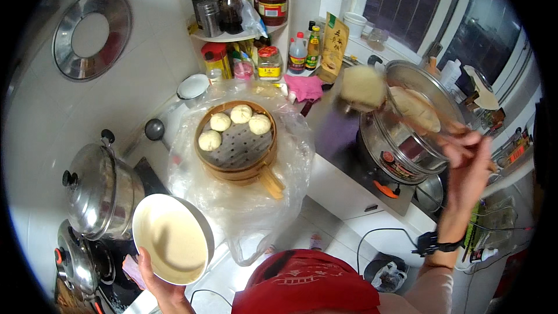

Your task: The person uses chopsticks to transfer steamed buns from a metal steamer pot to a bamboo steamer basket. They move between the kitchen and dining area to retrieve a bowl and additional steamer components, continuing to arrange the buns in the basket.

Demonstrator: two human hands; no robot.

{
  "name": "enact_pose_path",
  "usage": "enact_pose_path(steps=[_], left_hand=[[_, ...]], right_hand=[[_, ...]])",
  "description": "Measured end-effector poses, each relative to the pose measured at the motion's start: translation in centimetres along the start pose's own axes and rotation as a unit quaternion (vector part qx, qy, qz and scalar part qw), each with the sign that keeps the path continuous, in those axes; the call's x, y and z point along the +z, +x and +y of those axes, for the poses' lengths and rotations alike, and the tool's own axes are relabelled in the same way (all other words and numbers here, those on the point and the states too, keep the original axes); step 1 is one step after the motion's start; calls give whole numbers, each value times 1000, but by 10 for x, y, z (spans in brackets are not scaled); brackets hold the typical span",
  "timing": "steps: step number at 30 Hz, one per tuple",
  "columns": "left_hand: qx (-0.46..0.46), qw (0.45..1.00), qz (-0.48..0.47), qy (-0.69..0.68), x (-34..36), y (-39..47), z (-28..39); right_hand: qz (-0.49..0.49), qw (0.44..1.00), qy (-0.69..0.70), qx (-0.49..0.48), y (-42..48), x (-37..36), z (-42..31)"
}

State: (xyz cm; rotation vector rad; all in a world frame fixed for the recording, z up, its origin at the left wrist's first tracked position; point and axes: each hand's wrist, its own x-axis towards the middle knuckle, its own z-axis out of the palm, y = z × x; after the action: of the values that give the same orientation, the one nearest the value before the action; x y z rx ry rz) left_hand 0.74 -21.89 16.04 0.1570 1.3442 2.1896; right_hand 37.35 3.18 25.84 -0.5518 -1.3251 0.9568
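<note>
My left hand point(162, 285) grips the rim of a cream-coloured bowl point(174, 240), tilted, its inside looking empty. My right hand point(468, 157), blurred, holds chopsticks point(418, 124) that reach left over a metal steamer pot point(392, 148). A pale, blurred piece of food point(363, 87), seemingly a bun, is at the far end of the chopsticks. Another pale dough piece point(415, 109) lies in the open steamer. Between my hands, a round bamboo steamer point(235, 170) holds several white buns point(241, 114) along its far and left side, on a perforated liner.
Clear plastic sheeting point(287, 170) lies under the bamboo steamer. At left stand a lidded steel pot point(104, 196) and a second lidded pan point(78, 266); a ladle point(155, 129) lies behind. A pink cloth point(305, 88), sauce bottles point(297, 54) and a paper packet point(334, 48) stand at the back.
</note>
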Motion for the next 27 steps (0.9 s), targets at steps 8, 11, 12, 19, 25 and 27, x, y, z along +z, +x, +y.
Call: enact_pose_path(steps=[8,11,12,19,25,27], left_hand=[[-21,999,28,-35,-14,-7,15],[-3,999,21,-29,-26,-9,18],[5,999,17,-27,-31,-9,19],[18,998,28,-50,-54,-8,17],[31,998,26,-53,-48,-10,9],[41,998,19,-39,-42,-12,8]], right_hand=[[-36,972,43,230,-22,115,152],[-74,965,32,249,-22,129,192],[-82,962,24,259,-22,131,201],[-95,954,7,284,-16,137,228],[-118,958,-24,260,-16,144,238],[-121,958,-18,259,-18,147,235]])
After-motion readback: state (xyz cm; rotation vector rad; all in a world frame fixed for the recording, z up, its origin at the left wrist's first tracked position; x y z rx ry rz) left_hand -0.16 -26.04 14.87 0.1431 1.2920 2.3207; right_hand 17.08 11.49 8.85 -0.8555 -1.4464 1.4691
